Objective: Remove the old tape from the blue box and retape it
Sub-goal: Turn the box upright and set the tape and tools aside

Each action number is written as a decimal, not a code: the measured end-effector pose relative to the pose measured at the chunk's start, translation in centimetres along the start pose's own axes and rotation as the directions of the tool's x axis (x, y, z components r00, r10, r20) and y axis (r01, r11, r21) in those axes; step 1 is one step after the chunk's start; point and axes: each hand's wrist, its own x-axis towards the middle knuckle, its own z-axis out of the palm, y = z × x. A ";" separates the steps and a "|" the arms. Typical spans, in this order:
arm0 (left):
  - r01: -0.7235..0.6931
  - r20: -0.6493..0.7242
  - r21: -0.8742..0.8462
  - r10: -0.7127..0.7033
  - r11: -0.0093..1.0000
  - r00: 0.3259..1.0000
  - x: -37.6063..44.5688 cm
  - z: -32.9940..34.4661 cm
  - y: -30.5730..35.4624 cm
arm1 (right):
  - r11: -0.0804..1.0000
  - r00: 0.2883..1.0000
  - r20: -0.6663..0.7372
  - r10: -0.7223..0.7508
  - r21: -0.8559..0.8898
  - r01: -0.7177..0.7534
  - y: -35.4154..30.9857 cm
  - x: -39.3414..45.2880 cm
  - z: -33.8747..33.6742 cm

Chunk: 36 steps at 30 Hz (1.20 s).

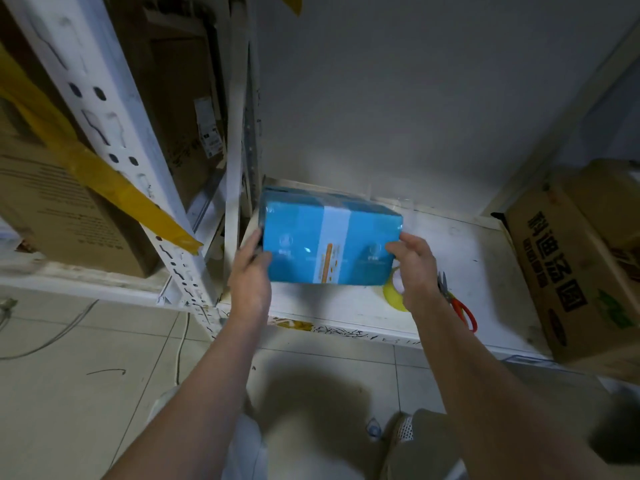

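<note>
Two hands grip one blue box (330,242) from opposite ends, above the white shelf board (450,258); whether its lower edge touches the board cannot be told. Working left to right: brown cartons fill the neighbouring bay at far left, one crossed by a strip of yellow tape (104,183); a perforated white upright (138,161) separates that bay from the working bay. The left hand (250,278) comes next; its fingers wrap round the left end of the box and its thumb lies along the near face, so it is closed on the box. The box sits tilted, its broad printed face turned toward the person; a clear band of tape (334,223) runs over the top and down the middle of that face, and this orientation probably serves to present the old tape for peeling. The right hand (414,268) is curled over the lower right corner, fingers on the near face, likewise holding the box; a two-handed hold suits turning or positioning it. Behind that hand lies a yellow tape roll (393,296), partly hidden; just right of it lie red-handled scissors (457,303); both appear staged within reach for retaping. A large brown carton (568,268) stands at the far right end of the shelf; no old tape is off yet.
</note>
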 end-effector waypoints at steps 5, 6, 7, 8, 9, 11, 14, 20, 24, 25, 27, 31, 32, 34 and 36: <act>-0.200 -0.111 -0.020 0.196 0.980 0.974 0.4 1.6 4.7 | 0.993 0.967 0.243 -0.075 0.110 0.050 -2.4 -0.9 0.3; -0.222 -0.113 0.018 0.223 0.975 0.968 0.6 1.9 5.1 | 0.996 0.953 0.290 -0.082 0.052 0.070 -2.4 -1.1 0.1; -0.246 -0.105 0.054 0.251 0.968 0.962 0.8 2.3 5.7 | 0.994 0.945 0.317 -0.083 -0.039 0.100 -2.5 -1.1 0.0; -0.273 -0.089 0.101 0.282 0.957 0.955 0.9 2.7 6.1 | 0.976 0.943 0.322 -0.082 -0.166 0.142 -2.3 -1.2 -0.1; -0.302 -0.062 0.154 0.314 0.941 0.947 1.1 3.2 6.5 | 0.930 0.951 0.295 -0.099 -0.313 0.194 -1.8 -1.0 -0.3; -0.354 0.024 0.266 0.361 0.897 0.932 1.7 4.1 6.9 | 0.853 0.960 0.245 -0.133 -0.464 0.237 -0.9 -0.8 -0.6; -0.372 0.165 0.439 0.334 0.818 0.928 2.5 4.9 7.0 | 0.884 0.969 0.210 -0.128 -0.418 0.207 -0.6 -0.8 -1.0; 0.007 -0.195 0.621 0.145 0.784 0.970 0.2 3.6 0.4 | 0.908 0.986 0.106 -0.132 -0.387 0.163 -0.1 0.8 -1.6; 0.205 -0.089 0.320 -0.186 0.925 0.978 -2.0 3.8 -3.2 | 0.786 0.997 0.046 -0.062 -0.614 0.077 1.6 2.6 0.3; 0.194 -0.081 0.307 -0.177 0.932 0.981 -1.9 3.8 -3.4 | 0.751 0.999 0.031 -0.043 -0.658 0.052 2.2 2.9 1.1; 0.156 -0.084 0.323 -0.136 0.933 0.987 -0.7 3.4 -3.5 | 0.708 1.000 0.001 -0.013 -0.706 0.010 3.4 3.4 2.3; 0.048 0.023 0.222 -0.055 0.974 0.998 3.5 2.8 -2.4 | 0.720 1.000 -0.012 -0.027 -0.694 0.011 4.3 5.2 4.7; 0.032 0.054 0.195 -0.044 0.980 0.998 4.3 2.9 -2.3 | 0.737 0.999 -0.012 -0.035 -0.676 0.018 4.4 5.8 5.3; -0.005 0.094 0.151 -0.009 0.989 0.996 5.9 3.8 -2.4 | 0.778 0.999 -0.011 -0.047 -0.628 0.030 4.6 7.1 6.3; -0.022 0.078 0.073 0.016 0.997 0.997 7.7 4.8 -2.9 | 0.791 0.996 0.028 -0.081 -0.606 0.081 4.7 8.3 6.9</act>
